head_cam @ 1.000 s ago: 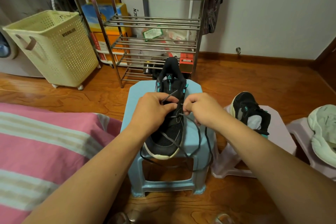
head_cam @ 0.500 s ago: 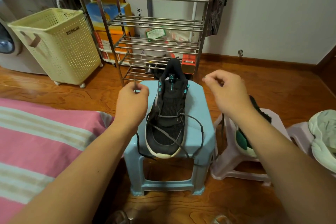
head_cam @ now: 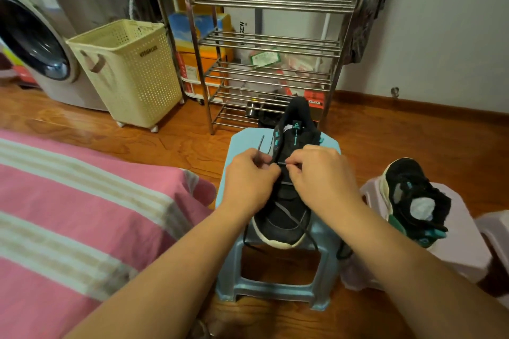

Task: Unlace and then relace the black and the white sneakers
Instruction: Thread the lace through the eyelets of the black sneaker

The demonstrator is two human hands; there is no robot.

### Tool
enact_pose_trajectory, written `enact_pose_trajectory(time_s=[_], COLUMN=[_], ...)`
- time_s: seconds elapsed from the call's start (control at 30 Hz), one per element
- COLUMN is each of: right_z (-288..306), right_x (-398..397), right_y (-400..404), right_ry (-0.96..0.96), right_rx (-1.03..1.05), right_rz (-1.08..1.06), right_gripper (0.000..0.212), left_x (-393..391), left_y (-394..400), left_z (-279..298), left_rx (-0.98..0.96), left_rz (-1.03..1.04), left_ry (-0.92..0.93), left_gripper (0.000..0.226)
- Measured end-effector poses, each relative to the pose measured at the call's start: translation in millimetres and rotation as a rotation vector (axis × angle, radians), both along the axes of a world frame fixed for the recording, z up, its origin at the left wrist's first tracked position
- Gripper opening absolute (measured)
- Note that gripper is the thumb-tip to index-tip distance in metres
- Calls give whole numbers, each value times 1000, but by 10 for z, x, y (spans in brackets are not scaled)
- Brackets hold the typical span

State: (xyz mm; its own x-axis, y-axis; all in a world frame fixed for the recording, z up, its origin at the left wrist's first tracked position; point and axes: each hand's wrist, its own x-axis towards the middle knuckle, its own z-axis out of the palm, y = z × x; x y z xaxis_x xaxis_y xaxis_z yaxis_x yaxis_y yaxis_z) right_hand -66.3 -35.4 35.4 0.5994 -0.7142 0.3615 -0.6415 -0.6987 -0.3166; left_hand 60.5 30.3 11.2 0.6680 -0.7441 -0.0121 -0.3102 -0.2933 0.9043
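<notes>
While both hands sit over the black sneaker [head_cam: 286, 201], each has its fingers curled tight on the dark lace [head_cam: 293, 217]. Left hand [head_cam: 249, 179]: thumb and forefinger pinch one lace end, its tip poking up and away just past the knuckles. Right hand [head_cam: 321, 173]: fingertips pinch a short taut run of lace stretched toward the left fingers, almost touching them. Which eyelet the lace is at, cannot tell, fingers cover it.

Sneaker lies directly under the fingers on the blue stool [head_cam: 327, 261], toe toward the wrists, heel and teal-logo tongue beyond the fingertips. Loose lace crosses the toe below the palms and hangs off the stool's near edge on both sides.

Second black sneaker [head_cam: 413, 201], teal trim, tipped on its side on a pale stool [head_cam: 465, 237], off to the outside of the right wrist, apart from the hand. Further out past it, edge of another pale stool [head_cam: 495, 228].

Beyond the fingertips: metal rack [head_cam: 270, 44] with boxes behind it. Outside the left hand, further back: cream laundry basket [head_cam: 129, 69], washing machine [head_cam: 35, 41]. Pink striped bedding [head_cam: 82, 215] beside the left forearm. Wood floor [head_cam: 399, 129].
</notes>
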Motion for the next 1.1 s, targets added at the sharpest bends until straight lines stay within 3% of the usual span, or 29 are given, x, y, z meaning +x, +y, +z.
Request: enact_pose_trajectory(time_s=[0.17,0.43,0.53,0.63,0.7,0.77,0.83,0.9,1.03,1.1], right_z=[-21,-2,112,239,247,206,160,130,164,321], right_x=[33,62,38,104,150,188,225,272,250,128], right_y=[5,-65,-154,-148,-79,11,141,263,314,207], right_ry=[-21,-86,-10,59,20,-32,-77,-73,117,-61], right_rx=[0,102,23,32,57,29,-17,-48,130,332], right_rz=[23,1,79,164,123,51,10,29,247,233], right_gripper=[13,19,18,16,15,13,13,15,35,27], left_x=[67,90,121,157,155,96,22,25,193,482], left_y=[93,144,143,137,115,132,164,183,241,252], left_z=[27,0,14,92,96,121,164,208,291,337], left_rx=[-121,-107,-117,-145,-142,-173,-123,-72,-117,-142], left_rz=[-39,-105,-81,-135,-77,36,46,16,30,128], left_ry=[505,585,498,72,-48,258,706,906,946,782], left_gripper=[6,13,15,13,10,1,17,26,12,16])
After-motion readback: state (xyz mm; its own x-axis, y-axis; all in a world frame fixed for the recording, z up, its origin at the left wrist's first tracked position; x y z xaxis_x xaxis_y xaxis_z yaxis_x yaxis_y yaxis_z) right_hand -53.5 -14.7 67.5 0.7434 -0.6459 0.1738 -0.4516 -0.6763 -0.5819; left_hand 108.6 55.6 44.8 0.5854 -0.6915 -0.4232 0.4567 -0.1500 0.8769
